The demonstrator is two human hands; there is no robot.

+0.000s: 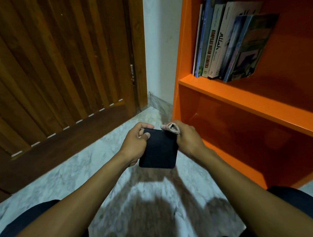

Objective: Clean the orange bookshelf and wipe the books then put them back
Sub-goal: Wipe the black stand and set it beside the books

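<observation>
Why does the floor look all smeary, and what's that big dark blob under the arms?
In the head view, the marble floor is motion-blurred, while the book spines read fairly sharp; the dark blob is the person's own shadow falling beneath the black book and both arms; the wide lens bends the wooden door and orange bookshelf outward.

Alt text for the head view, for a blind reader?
Left hand holds a dark book while the right hand grips a pinkish cloth at its corner, beside an orange bookshelf holding leaning books.
</observation>
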